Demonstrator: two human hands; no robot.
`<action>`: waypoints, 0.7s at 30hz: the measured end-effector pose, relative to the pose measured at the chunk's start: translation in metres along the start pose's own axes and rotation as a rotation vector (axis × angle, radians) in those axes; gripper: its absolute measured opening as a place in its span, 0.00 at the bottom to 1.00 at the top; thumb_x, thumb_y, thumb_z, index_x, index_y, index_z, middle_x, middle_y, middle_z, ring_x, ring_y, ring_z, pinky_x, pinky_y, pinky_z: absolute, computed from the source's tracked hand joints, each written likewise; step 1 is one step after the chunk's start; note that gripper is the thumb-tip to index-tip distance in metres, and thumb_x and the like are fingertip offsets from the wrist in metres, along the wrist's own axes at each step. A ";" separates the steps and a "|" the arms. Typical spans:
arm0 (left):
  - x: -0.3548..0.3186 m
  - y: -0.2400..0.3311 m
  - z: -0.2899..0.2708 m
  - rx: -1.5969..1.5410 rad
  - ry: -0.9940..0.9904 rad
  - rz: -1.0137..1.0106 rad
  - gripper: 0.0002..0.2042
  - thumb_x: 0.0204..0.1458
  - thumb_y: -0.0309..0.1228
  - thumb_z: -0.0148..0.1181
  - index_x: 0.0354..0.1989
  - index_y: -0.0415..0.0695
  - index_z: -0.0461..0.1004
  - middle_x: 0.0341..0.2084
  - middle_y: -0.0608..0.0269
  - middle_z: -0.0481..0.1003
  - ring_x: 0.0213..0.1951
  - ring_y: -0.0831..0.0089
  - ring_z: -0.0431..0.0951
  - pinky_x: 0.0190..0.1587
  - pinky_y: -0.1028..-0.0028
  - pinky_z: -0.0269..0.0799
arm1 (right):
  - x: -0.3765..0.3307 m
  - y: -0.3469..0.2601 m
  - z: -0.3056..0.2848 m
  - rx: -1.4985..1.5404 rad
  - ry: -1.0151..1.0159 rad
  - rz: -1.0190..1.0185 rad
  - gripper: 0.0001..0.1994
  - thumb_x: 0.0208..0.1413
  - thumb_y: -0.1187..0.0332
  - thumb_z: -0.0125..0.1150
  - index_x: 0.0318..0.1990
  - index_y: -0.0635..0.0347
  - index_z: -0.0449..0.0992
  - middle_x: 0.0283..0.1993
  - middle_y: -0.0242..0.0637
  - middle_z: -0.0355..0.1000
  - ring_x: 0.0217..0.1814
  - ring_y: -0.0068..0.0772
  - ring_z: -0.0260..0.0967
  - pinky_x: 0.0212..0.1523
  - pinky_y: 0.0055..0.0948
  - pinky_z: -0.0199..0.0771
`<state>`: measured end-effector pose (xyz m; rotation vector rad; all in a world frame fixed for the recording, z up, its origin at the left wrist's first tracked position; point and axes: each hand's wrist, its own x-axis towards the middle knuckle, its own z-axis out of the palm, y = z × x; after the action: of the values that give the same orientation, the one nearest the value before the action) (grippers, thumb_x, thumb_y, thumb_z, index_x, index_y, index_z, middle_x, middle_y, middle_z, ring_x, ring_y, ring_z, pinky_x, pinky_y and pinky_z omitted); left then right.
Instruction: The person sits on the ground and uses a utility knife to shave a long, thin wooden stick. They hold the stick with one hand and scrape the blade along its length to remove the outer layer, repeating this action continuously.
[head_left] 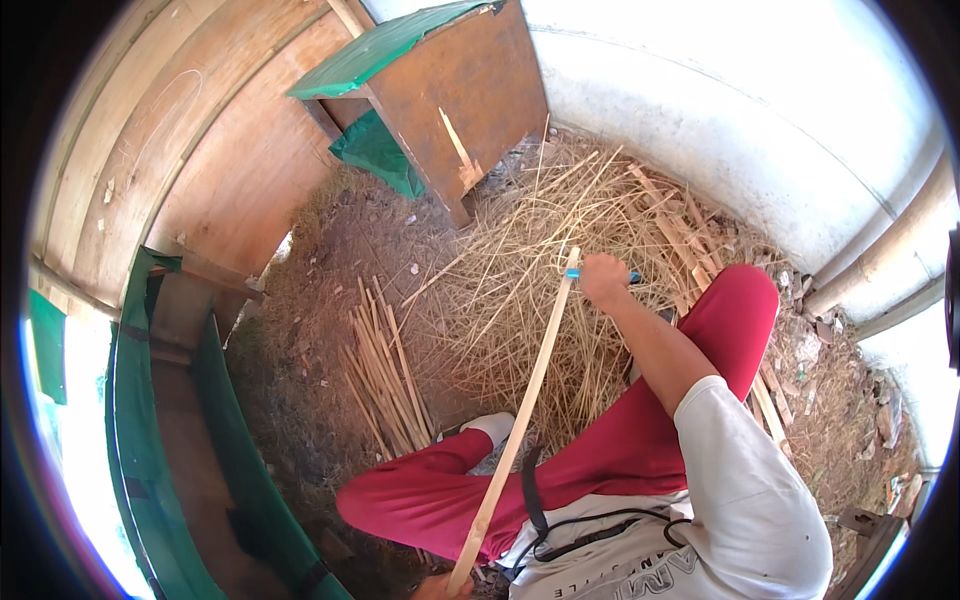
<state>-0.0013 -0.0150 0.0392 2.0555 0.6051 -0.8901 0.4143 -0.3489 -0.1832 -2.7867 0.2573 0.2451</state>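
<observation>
A long pale wooden strip, likely split bamboo, runs slantwise across my lap. My left hand grips its near end at the lower edge, partly cut off by the frame. Near the strip's far end, my right hand is closed around a small blue tool. The tool's blue parts show on both sides of the fist, and one end lies against the strip. Its exact kind is hidden by my fingers. Below that end spreads a heap of thin curled shavings.
Several slim strips lie bundled on the dirt floor, left of the shavings. More split pieces rest to the right. A brown wooden box with a green cover stands at the back. Green-draped boards line the left, beside a plywood wall.
</observation>
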 end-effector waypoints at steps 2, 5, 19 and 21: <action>-0.009 0.001 -0.007 -0.024 0.038 -0.027 0.13 0.45 0.21 0.64 0.25 0.45 0.62 0.15 0.69 0.64 0.16 0.79 0.63 0.19 0.75 0.58 | 0.003 0.006 -0.001 0.000 -0.031 0.027 0.11 0.57 0.69 0.54 0.42 0.61 0.81 0.42 0.47 0.79 0.47 0.48 0.79 0.48 0.41 0.77; -0.022 0.001 -0.016 -0.067 0.082 -0.068 0.13 0.46 0.20 0.64 0.25 0.46 0.62 0.15 0.69 0.64 0.16 0.80 0.63 0.18 0.76 0.58 | 0.002 0.007 0.004 -0.050 -0.047 0.059 0.10 0.58 0.69 0.55 0.42 0.60 0.81 0.42 0.46 0.79 0.48 0.47 0.78 0.48 0.38 0.77; -0.024 0.013 -0.037 -0.421 0.028 -0.060 0.15 0.46 0.17 0.64 0.25 0.47 0.61 0.14 0.70 0.64 0.15 0.82 0.63 0.16 0.78 0.55 | -0.026 -0.046 -0.017 -0.268 -0.780 -0.373 0.22 0.56 0.48 0.60 0.32 0.62 0.80 0.29 0.37 0.72 0.28 0.36 0.69 0.37 0.42 0.72; 0.000 0.014 -0.040 -0.518 -0.032 -0.030 0.16 0.46 0.17 0.64 0.25 0.48 0.61 0.14 0.70 0.64 0.15 0.82 0.63 0.16 0.78 0.55 | -0.042 -0.075 -0.039 -0.172 -0.746 -0.492 0.26 0.60 0.44 0.58 0.27 0.62 0.78 0.20 0.36 0.67 0.22 0.31 0.64 0.30 0.41 0.68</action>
<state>0.0237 0.0098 0.0636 1.5663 0.7602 -0.6910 0.3946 -0.2864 -0.1160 -2.5797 -0.6372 1.1628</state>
